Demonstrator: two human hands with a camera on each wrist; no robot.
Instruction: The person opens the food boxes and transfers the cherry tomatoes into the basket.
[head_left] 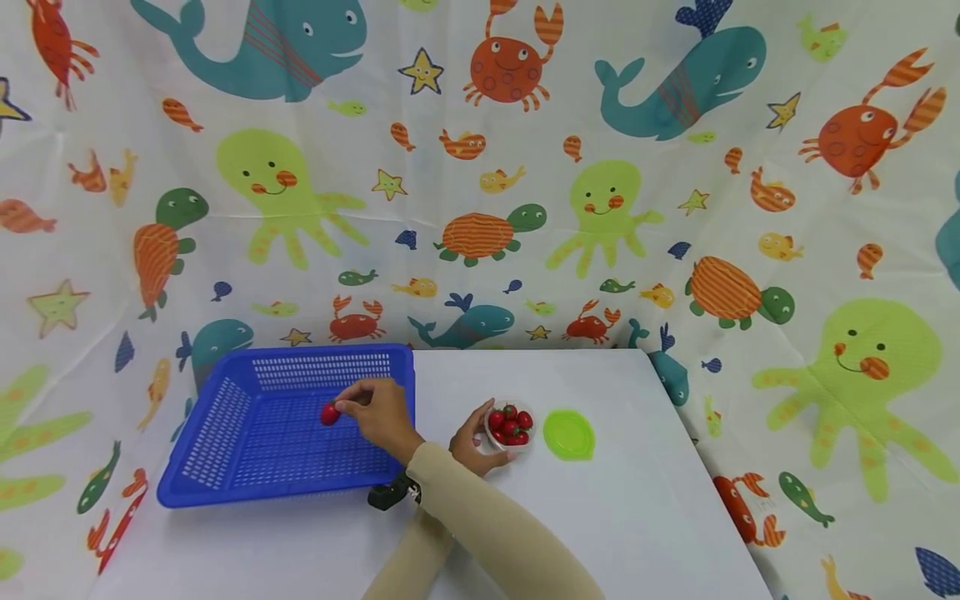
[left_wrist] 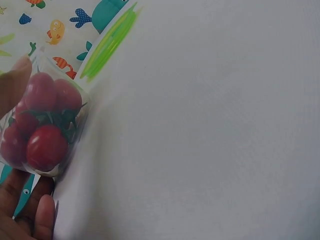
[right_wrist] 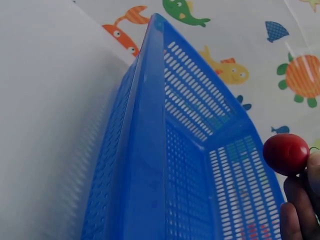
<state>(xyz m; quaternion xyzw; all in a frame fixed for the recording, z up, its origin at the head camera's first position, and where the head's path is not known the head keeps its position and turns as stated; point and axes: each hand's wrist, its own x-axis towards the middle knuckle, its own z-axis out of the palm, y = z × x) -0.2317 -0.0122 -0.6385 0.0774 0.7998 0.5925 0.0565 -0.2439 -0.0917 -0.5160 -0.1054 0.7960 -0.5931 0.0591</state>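
Note:
My right hand pinches a single red cherry tomato between thumb and fingertips, above the inside of a blue plastic basket. In the right wrist view the tomato shows with a thin green stem at the fingers. The left hand holds a small clear plastic cup by its side, thumb and fingers spread around it. Several red cherry tomatoes with green stems fill the cup. My right forearm crosses over the left one and hides part of it.
A bright green lid lies flat on the white table, right of the cup. The basket's perforated walls rise at the left of the table. A curtain printed with sea animals hangs behind and along both sides.

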